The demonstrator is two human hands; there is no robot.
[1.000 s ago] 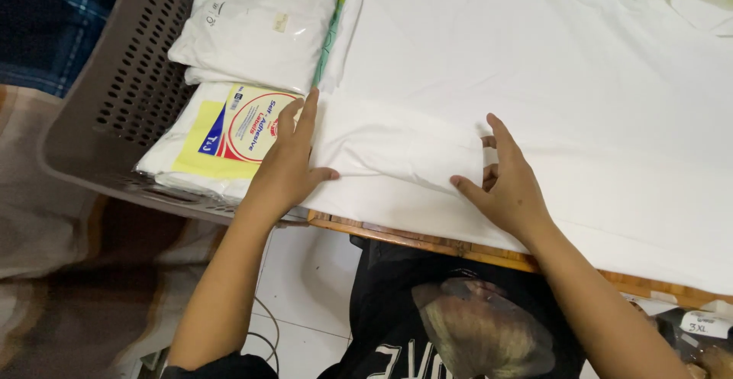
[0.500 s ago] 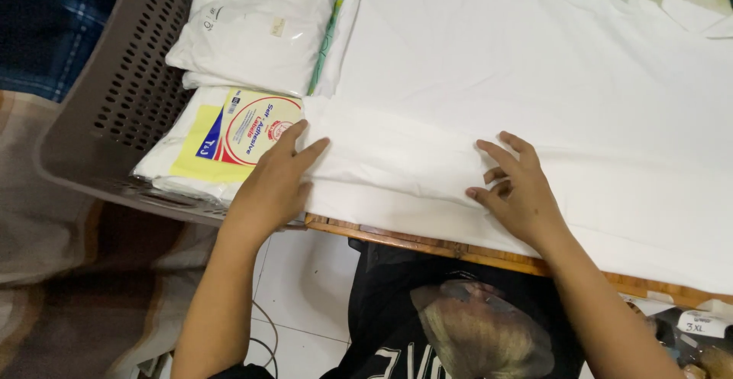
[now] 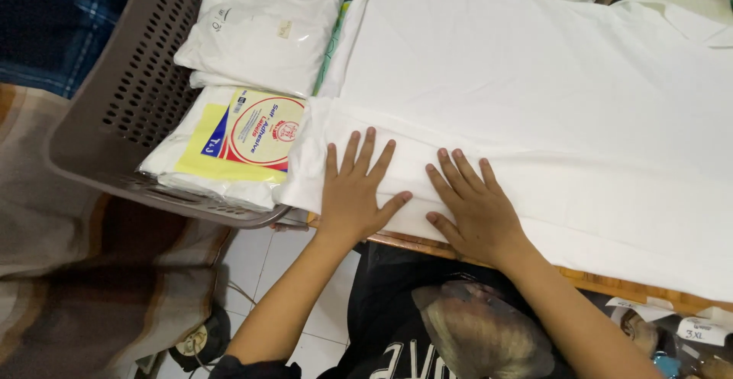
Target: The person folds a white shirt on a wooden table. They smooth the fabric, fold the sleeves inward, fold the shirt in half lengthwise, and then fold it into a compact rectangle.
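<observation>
While both of our hands lie flat on a white shirt [image 3: 534, 96] spread across the surface [image 3: 611, 281], we appear to be midway through a fold, pressing down the panel already turned over along the garment's near-left edge. Our left hand [image 3: 357, 188] rests palm down on that folded strip, fingers fanned and pointing away from us, thumb angled toward the right. Our right hand [image 3: 472, 205] sits just beside it, also palm down, fingers spread and leaning slightly left, the two thumbs near each other but apart. Neither hand grasps anything: each grip is open, flattened against the cloth. The shirt covers most of the surface, its collar at the far right edge and its left edge overlapping the rim of a grey-brown perforated laundry basket [image 3: 114, 119]. Inside the basket lie white garments in clear plastic bags [image 3: 259, 24], and nearer to us a packet with a yellow and red label [image 3: 244, 138]. By our judgement, the fold looks smoothed at this end, and the next move calls for sliding the palms rightward along the crease to flatten the rest without dragging the layer beneath. Both forearms reach up from the lower frame, the left steeper, the right more slanted.
</observation>
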